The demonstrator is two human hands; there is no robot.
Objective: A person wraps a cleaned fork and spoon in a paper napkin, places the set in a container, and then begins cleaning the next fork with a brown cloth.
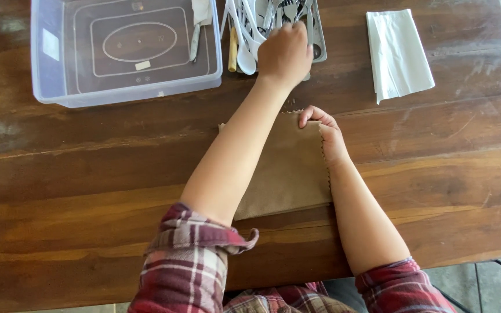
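Observation:
My left hand reaches far forward over a grey cutlery tray at the table's back edge. Its fingers curl down among the white plastic spoons and metal utensils; what they grip is hidden. A flat brown paper bag with a zigzag-cut top lies on the wooden table in front of me, partly under my left forearm. My right hand pinches the bag's upper right corner, thumb under the edge, and holds it against the table.
A clear plastic bin stands at the back left, with one metal utensil and a bit of white paper in it. A folded white paper napkin lies at the back right. A wooden-handled utensil lies between bin and tray.

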